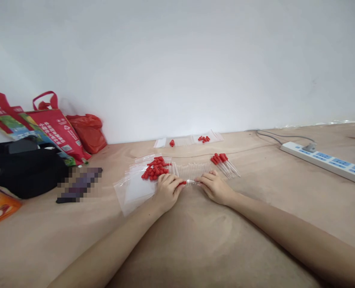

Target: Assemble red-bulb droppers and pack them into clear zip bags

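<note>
My left hand (168, 191) pinches a red rubber dropper bulb (182, 183), its red end showing past the fingertips. In my right hand (215, 187) is a clear glass dropper tube (190, 181), held level and pointing at the bulb. Bulb and tube meet or nearly meet between the hands; I cannot tell how far one sits in the other. Just beyond lies a row of clear tubes (192, 170). A pile of red bulbs (156, 169) rests on plastic zip bags (135, 190) left of them. Several droppers with red bulbs fitted (225, 164) lie beyond my right hand.
Near the wall are another clear bag (215, 137) and a few red bulbs (204, 139). A white power strip (324, 160) with a plugged-in cable lies at the right. Shopping bags (56, 132), a black bag (30, 170) and a blurred-out dark object (80, 186) are at the left.
</note>
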The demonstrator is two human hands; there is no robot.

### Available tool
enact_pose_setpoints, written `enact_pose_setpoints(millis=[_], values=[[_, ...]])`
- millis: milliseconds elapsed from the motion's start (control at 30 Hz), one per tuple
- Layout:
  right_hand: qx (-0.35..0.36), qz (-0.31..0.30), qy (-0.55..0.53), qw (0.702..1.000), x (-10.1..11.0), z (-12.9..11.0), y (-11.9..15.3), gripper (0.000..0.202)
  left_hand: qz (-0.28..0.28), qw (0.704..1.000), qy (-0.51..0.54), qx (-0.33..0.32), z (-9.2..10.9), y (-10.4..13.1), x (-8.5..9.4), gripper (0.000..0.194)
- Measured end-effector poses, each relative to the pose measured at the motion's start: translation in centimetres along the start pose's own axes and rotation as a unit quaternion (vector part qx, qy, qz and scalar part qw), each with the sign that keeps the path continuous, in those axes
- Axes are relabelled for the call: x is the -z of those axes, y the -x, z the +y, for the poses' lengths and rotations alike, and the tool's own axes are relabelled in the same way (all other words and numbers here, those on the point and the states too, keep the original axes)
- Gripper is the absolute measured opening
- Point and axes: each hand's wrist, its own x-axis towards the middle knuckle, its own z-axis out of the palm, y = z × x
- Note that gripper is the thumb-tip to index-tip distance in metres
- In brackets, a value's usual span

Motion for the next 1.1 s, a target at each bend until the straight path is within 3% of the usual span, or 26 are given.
enact_pose_setpoints(millis=[200,1100], values=[[0.001,-0.020,-0.009,1.000,-0.01,0.05,-0.02,0.026,0.016,1.000,0.014,-0.014,0.18,-0.15,0.06,0.014],[0.035,-0.034,-0.001,0.999,0.32,-0.88,-0.27,0.023,-0.024,0.996,0.028,-0.085,0.47,0.08,0.05,0.019]])
